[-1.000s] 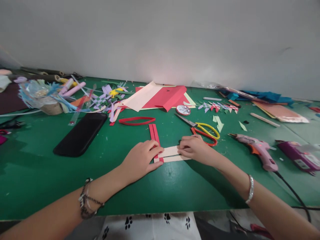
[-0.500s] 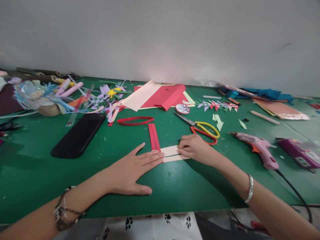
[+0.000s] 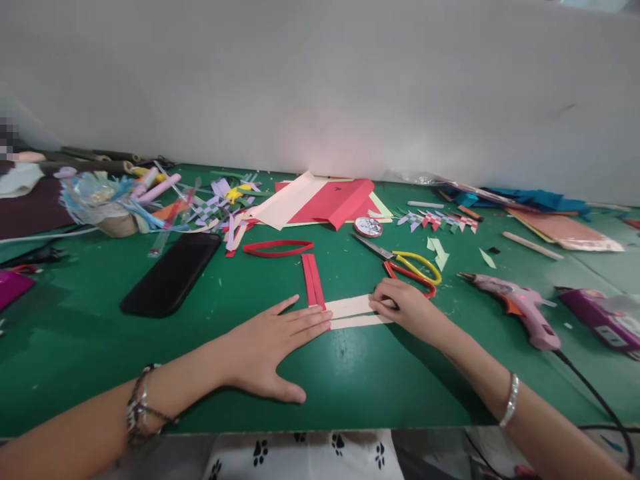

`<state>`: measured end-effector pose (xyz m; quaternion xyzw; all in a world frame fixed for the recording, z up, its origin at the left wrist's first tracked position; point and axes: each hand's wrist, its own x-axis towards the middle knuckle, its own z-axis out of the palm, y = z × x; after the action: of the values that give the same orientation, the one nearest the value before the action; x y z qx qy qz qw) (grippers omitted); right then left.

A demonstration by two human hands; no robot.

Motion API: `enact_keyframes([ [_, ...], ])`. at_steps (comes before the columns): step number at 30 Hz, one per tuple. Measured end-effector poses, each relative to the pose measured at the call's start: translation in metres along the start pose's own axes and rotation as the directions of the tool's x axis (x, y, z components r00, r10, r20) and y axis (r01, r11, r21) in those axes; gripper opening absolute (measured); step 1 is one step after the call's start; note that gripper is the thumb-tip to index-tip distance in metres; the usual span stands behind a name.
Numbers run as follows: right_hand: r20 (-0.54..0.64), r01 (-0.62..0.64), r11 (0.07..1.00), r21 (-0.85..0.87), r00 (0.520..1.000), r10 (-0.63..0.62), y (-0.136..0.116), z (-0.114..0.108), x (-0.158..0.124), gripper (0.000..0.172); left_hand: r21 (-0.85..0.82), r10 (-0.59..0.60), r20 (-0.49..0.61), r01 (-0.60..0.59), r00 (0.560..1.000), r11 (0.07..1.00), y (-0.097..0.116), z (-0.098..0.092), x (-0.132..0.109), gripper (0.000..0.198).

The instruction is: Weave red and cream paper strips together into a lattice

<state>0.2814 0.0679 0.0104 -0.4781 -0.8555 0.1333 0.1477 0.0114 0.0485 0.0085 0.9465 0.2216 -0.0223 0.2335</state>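
Two red paper strips (image 3: 313,281) lie side by side on the green table, pointing away from me. Two cream strips (image 3: 353,307) run to the right from their near end, with a narrow gap between them. My left hand (image 3: 265,347) lies flat with fingers spread, its fingertips pressing where the red and cream strips meet. My right hand (image 3: 405,305) pinches the upper cream strip near its right part. A red paper loop (image 3: 279,249) lies behind the red strips. Scissors (image 3: 395,257) with yellow and red handles lie just behind my right hand.
A black phone (image 3: 173,275) lies at the left. A pink glue gun (image 3: 517,303) and its cord are at the right, beside a purple power strip (image 3: 600,317). Red and cream sheets (image 3: 330,203), woven paper pieces (image 3: 440,222) and a round tin (image 3: 368,227) sit farther back.
My right hand has slid a little to the right along the cream strips, and the gap between them now widens toward it. My left hand stays pressed on the joint. The view has shifted slightly.
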Motion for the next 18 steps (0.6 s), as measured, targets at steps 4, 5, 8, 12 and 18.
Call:
enact_keyframes([
  [4, -0.037, -0.011, 0.996, -0.092, 0.999, 0.007, -0.003, 0.0, -0.005, 0.011, 0.001, -0.007, 0.019, 0.007, 1.0, 1.0, 0.004, -0.005, 0.0, 0.082],
  [5, -0.044, -0.017, 0.992, -0.123, 0.999, 0.012, -0.004, 0.0, -0.007, 0.011, 0.003, -0.008, 0.013, 0.007, 1.0, 1.0, 0.005, -0.006, -0.001, 0.082],
  [8, -0.049, -0.024, 0.967, -0.252, 0.999, 0.012, -0.003, -0.005, -0.008, 0.014, 0.018, -0.003, -0.008, 0.004, 1.0, 1.0, 0.007, -0.007, -0.002, 0.08],
  [12, -0.182, -0.066, 0.949, -0.307, 0.983, 0.009, -0.004, -0.018, 0.008, 0.014, 0.044, 0.019, -0.021, -0.018, 1.0, 0.999, 0.008, -0.008, -0.003, 0.077],
  [18, -0.192, 0.151, 0.988, -0.046, 0.969, -0.157, -0.036, -0.017, 0.075, 0.02, 0.006, 0.015, -0.112, -0.014, 0.994, 1.0, 0.007, -0.007, -0.003, 0.077],
])
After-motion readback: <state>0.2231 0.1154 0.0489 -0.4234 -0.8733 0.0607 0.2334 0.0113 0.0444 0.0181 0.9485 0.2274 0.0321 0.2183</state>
